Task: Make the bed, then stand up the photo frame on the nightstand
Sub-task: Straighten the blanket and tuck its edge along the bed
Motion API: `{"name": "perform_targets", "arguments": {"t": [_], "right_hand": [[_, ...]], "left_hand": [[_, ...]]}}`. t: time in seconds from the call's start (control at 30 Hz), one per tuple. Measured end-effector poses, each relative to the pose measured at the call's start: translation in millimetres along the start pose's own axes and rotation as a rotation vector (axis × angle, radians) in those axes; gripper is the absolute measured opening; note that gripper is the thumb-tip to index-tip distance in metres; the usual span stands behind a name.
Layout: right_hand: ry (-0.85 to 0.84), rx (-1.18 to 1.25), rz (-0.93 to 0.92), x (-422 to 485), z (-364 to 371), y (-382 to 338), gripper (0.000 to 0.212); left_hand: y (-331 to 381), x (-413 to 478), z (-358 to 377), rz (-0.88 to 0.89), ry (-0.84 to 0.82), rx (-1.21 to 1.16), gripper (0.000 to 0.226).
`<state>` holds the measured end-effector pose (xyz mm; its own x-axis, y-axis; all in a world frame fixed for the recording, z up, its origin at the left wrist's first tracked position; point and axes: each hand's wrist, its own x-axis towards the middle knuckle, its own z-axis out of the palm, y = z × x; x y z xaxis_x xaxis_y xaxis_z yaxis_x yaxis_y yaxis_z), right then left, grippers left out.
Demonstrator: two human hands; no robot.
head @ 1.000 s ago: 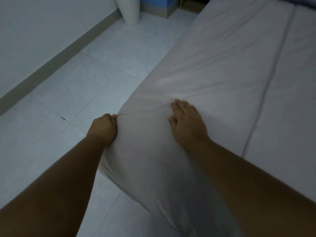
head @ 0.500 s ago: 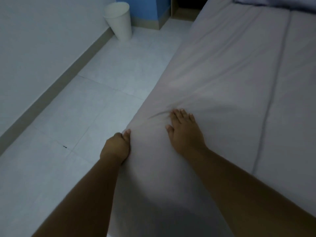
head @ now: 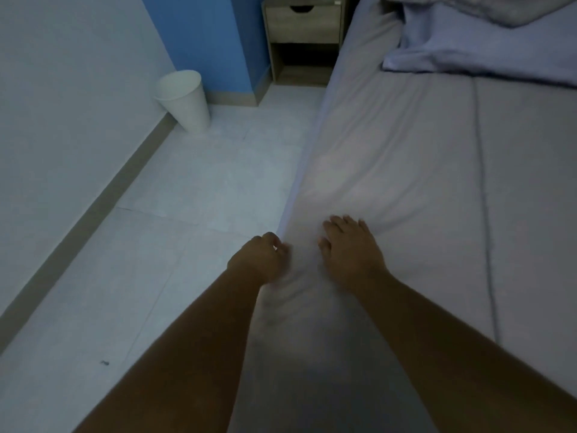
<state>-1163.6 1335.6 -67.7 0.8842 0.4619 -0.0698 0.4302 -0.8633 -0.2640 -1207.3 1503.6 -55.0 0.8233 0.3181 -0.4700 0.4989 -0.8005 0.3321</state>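
A pale grey sheet [head: 406, 157] covers the bed, with wrinkles near its left edge. My left hand [head: 260, 257] is curled at that edge, its fingers pinching the sheet where it folds over the side. My right hand [head: 349, 251] lies flat on top of the sheet, fingers spread, just right of the left hand. A bunched light blue blanket [head: 487, 42] lies at the head of the bed, with a grey pillow [head: 499, 7] behind it. The wooden nightstand [head: 303, 23] stands at the far end beside the bed. No photo frame shows.
A white bin [head: 184, 100] stands on the tiled floor [head: 187, 214] against the left wall, near a blue wall section [head: 203, 35]. The floor strip between wall and bed runs up to the nightstand.
The view has lifted toward the head of the bed, bringing nightstand, blanket and bin into sight. Both hands have slid along the bed's left edge, keeping their hold and press on the sheet.
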Motion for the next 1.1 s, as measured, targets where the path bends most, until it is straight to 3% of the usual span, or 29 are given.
{"name": "perform_targets", "arguments": {"t": [0.13,0.27,0.47,0.83,1.1], "right_hand": [[0.092,0.034,0.086,26,7,-24,0.05],[0.055,0.044,0.194,49,17,-66,0.054],[0.157,0.004,0.356,68,2,-105,0.049],[0.212,-0.012,0.484,93,-34,-80,0.043],[0.285,-0.064,0.64,211,-39,-45,0.037]], "left_hand": [[-18,37,-16,0.178,-0.052,0.183,0.04],[-48,60,-38,0.331,-0.101,0.314,0.041],[-50,93,-81,0.469,-0.097,0.449,0.04],[14,131,-113,0.675,-0.072,0.468,0.038],[71,256,-143,0.919,-0.11,0.457,0.035]]}}
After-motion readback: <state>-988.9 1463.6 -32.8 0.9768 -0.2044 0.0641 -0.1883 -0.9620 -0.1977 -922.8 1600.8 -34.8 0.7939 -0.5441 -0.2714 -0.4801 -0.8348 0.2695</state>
